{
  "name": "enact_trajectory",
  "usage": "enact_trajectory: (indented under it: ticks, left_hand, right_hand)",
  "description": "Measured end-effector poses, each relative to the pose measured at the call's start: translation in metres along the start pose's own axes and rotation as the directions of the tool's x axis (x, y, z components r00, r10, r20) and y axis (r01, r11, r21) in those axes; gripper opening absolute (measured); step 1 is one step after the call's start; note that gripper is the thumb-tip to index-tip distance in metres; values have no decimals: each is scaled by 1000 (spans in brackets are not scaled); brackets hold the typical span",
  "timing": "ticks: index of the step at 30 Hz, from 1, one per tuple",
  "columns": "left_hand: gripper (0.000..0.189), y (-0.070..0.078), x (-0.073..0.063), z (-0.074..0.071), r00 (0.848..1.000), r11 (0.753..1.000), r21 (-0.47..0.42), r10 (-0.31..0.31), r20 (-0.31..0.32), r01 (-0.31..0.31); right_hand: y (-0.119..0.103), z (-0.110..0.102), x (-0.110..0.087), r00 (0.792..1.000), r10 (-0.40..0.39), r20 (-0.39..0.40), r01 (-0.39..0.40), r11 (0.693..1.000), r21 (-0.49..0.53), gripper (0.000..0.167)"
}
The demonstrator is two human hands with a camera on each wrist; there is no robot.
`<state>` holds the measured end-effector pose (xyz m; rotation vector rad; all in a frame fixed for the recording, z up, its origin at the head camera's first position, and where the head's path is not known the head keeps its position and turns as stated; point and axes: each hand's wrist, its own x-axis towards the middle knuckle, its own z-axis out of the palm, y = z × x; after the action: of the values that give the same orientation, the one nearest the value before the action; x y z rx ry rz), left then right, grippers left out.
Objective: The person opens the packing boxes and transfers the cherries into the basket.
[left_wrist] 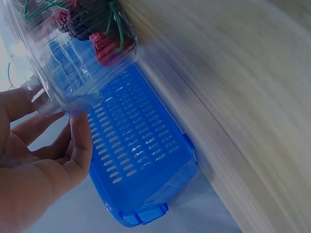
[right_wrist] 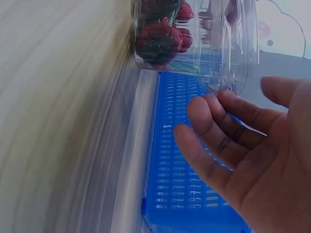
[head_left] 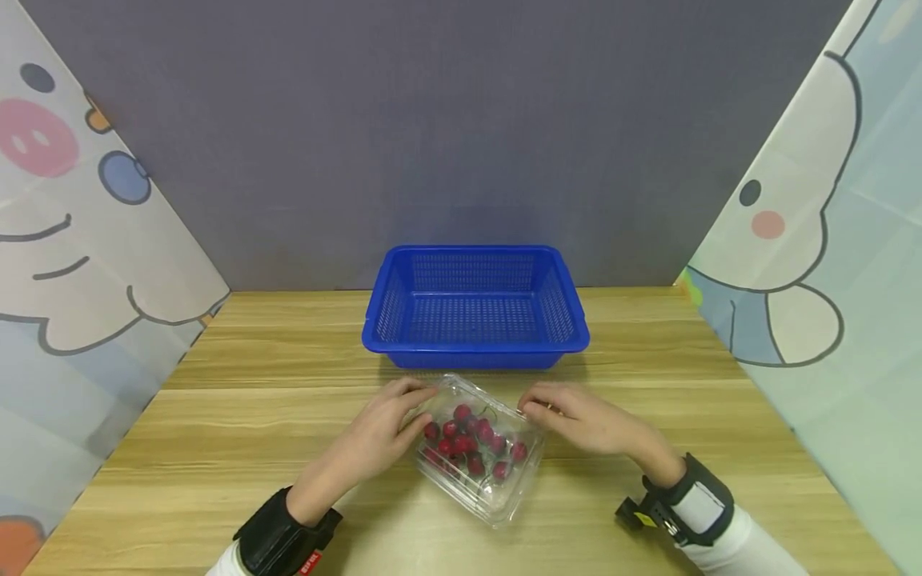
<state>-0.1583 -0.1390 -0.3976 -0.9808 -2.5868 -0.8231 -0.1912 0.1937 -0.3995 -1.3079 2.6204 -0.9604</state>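
A clear plastic clamshell box lies at a slant on the wooden table, its lid down over several dark red cherries with green stems. My left hand is at the box's left corner. The left wrist view shows its thumb and a finger pinching the rim. At the far right corner is my right hand. In the right wrist view its loosely bent fingers touch the rim from outside, while the thumb stands apart from the box.
Just beyond the box stands a blue perforated plastic basket, with nothing visible inside. A grey panel rises behind the wooden table. Cartoon-printed sheets flank it on both sides.
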Motion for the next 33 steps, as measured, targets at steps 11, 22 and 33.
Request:
enact_trajectory:
  ticks: [11, 22, 33]
  left_hand:
    - [31, -1, 4, 2, 999, 998, 40, 45, -22, -44]
    - [58, 9, 4, 2, 993, 996, 36, -84, 80, 81]
    - [107, 24, 2, 3, 959, 983, 130, -161, 232, 133]
  right_hand:
    - [-1, 2, 3, 999, -31, 31, 30, 999, 32, 16]
    - [-2, 8, 6, 999, -15, 48, 11, 996, 84, 12]
    - [-4, 16, 9, 996, 60, 64, -73, 972, 222, 12]
